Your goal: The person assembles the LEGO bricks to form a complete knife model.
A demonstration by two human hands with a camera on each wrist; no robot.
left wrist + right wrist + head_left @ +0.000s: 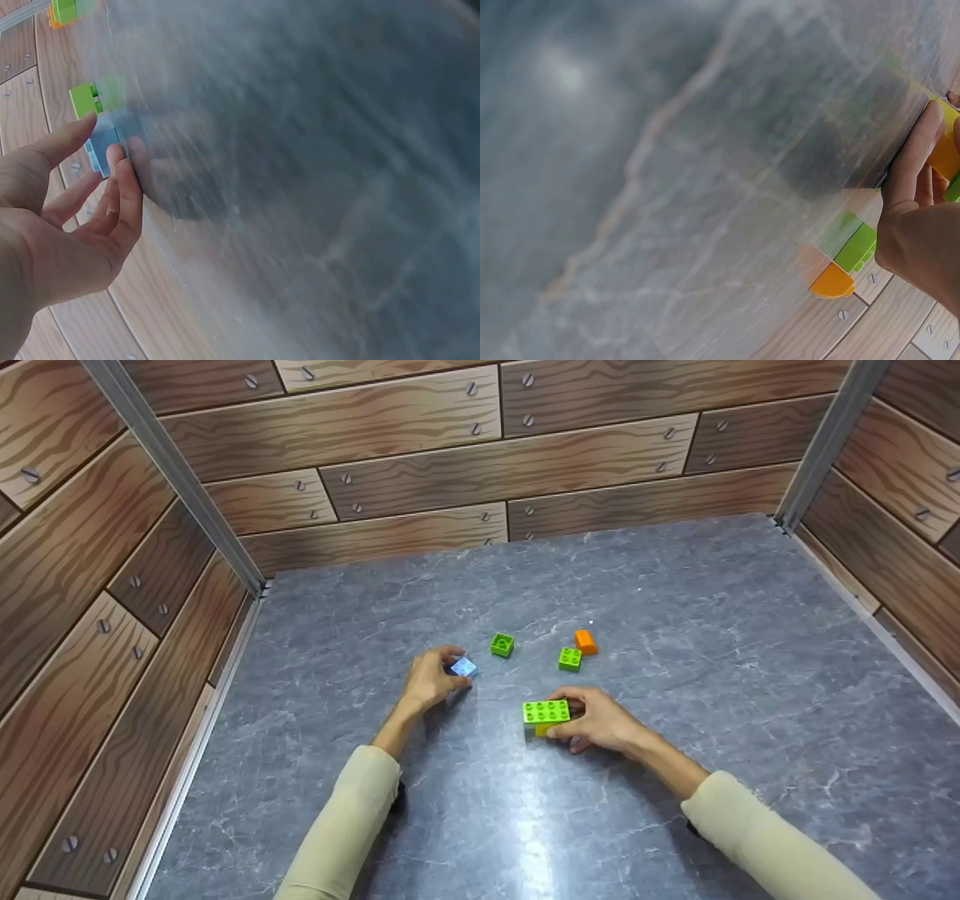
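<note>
My left hand [431,681] pinches a small blue toy brick [464,667] between thumb and fingers, low over the tabletop. In the left wrist view the blue brick [103,142] shows between the thumb and fingertips. Nearer the middle, my right hand [600,720] grips a two-layer stack by its right end. Its top is a long bright green brick [546,710] with studs up, and a yellow brick [541,730] sits beneath. From the right wrist, fingers lie along the yellow brick [945,146], and the stack is partly cut off.
A small green brick [502,645] lies with its hollow side up beyond my left hand. Beyond my right hand, another small green brick [570,659] stands studs up beside an orange curved brick [586,642]. Wood-patterned panels [405,457] wall in the grey marbled tabletop [712,660].
</note>
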